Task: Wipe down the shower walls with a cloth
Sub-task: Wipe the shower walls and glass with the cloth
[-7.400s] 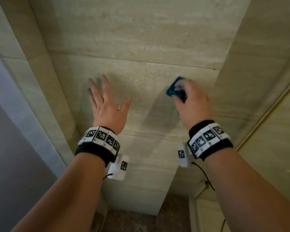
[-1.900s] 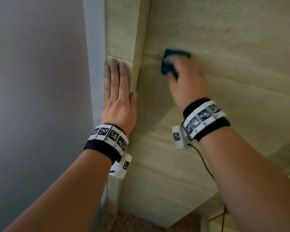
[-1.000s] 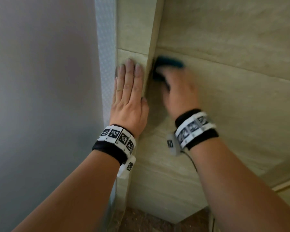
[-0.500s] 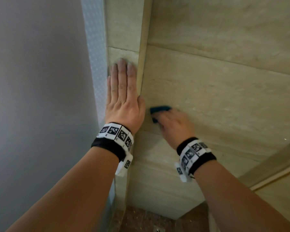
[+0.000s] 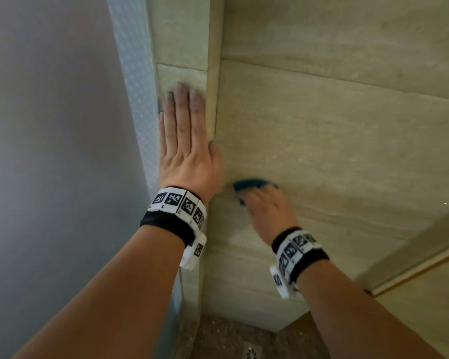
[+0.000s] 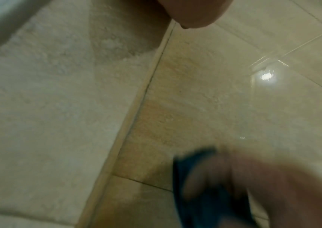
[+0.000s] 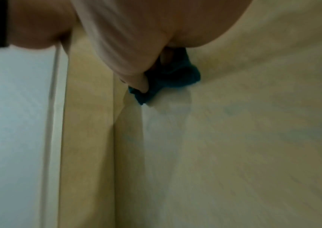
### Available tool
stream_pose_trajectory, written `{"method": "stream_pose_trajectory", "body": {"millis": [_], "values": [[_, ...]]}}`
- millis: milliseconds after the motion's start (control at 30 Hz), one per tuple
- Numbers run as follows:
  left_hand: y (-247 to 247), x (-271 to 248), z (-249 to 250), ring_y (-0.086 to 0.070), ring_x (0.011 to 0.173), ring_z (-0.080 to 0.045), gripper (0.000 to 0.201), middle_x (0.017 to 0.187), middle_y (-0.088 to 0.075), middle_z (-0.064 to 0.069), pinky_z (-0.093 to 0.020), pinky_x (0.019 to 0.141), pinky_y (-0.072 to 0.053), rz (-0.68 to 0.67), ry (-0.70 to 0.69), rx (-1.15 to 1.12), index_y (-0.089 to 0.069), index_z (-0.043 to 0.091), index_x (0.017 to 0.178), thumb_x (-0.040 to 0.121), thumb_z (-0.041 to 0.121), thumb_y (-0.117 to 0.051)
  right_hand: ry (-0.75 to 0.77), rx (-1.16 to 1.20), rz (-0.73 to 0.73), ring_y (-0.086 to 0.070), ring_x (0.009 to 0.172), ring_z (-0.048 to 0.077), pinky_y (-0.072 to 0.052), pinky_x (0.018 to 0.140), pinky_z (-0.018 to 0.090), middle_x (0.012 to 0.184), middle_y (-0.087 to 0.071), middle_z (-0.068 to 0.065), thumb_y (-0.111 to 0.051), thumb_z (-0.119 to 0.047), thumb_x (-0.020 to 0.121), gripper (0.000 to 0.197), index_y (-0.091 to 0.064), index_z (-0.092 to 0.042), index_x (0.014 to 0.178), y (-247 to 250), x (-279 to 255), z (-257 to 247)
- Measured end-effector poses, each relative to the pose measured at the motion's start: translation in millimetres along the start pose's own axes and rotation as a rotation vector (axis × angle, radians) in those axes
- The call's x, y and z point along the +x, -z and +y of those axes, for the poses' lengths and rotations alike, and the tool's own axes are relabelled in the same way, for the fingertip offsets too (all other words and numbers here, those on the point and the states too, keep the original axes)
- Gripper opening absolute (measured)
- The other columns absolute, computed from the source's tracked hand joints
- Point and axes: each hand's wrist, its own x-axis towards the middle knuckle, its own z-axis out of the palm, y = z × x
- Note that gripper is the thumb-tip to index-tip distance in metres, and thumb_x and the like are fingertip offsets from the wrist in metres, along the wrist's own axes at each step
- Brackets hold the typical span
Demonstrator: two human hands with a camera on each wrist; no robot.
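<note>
A small teal cloth is pressed against the beige tiled shower wall, low and just right of the wall's outer corner. My right hand grips it, blurred with motion; the cloth bunches under its fingers in the right wrist view. The left wrist view shows the cloth and blurred fingers at the bottom. My left hand lies flat with straight fingers on the narrow tiled end face left of the corner, holding nothing.
A frosted glass panel with a dotted edge strip stands at the left. A second tiled wall meets the first at the right. Below are the speckled brown floor and a drain.
My right hand has swept the cloth down the wall beside the corner, from fingertip height of the left hand to wrist height. The left hand has stayed flat on the end face.
</note>
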Motion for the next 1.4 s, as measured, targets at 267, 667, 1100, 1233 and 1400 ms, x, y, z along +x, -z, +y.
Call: {"method": "stream_pose_trajectory", "body": {"millis": [267,667,1100,1233,1400], "values": [[2,0,2,0.030,0.153,-0.014,0.092,0.172,0.007,-0.016,-0.039,0.128,0.013,-0.037,0.015,-0.013,0.010,0.008,0.164,0.098,0.010,-0.054,-0.031,0.010,0.088,-0.061,0.095,0.026,-0.053,0.086,0.043,0.112,-0.074,0.003,-0.068,0.003,0.085,0.041,-0.072,-0.017,0.120,59,16,10],[0,-2,2,0.008,0.159,-0.037,0.088,0.172,0.003,-0.022,-0.047,0.130,0.006,-0.015,-0.001,-0.032,0.006,0.005,0.164,0.099,0.011,-0.054,-0.116,0.036,0.418,-0.059,0.108,0.027,-0.043,0.100,0.038,0.118,-0.068,0.006,-0.062,-0.003,0.088,0.037,-0.066,-0.014,0.123,105,62,16],[3,-1,6,0.006,0.159,-0.039,0.096,0.171,0.003,-0.025,-0.045,0.129,0.008,-0.049,0.017,-0.010,0.003,0.000,0.163,0.090,0.011,-0.058,-0.093,0.006,0.308,-0.061,0.106,0.038,-0.048,0.098,0.049,0.118,-0.069,0.012,-0.058,0.000,0.086,0.041,-0.067,-0.012,0.124,126,41,34],[2,-2,9,0.007,0.159,-0.039,0.098,0.172,0.005,-0.024,-0.047,0.130,0.007,-0.052,0.045,-0.015,0.005,0.002,0.164,0.090,0.013,-0.059,-0.250,0.077,0.672,-0.057,0.115,0.025,-0.048,0.103,0.041,0.120,-0.062,-0.005,-0.057,-0.008,0.089,0.036,-0.063,-0.017,0.122,218,91,61],[2,-2,16,0.009,0.159,-0.039,0.100,0.172,0.007,-0.023,-0.048,0.130,0.007,-0.052,0.087,-0.029,0.007,0.002,0.163,0.089,0.015,-0.060,-0.199,0.061,0.564,-0.057,0.110,0.025,-0.048,0.096,0.039,0.119,-0.066,0.002,-0.061,-0.001,0.087,0.036,-0.066,-0.015,0.120,162,59,48]]}}
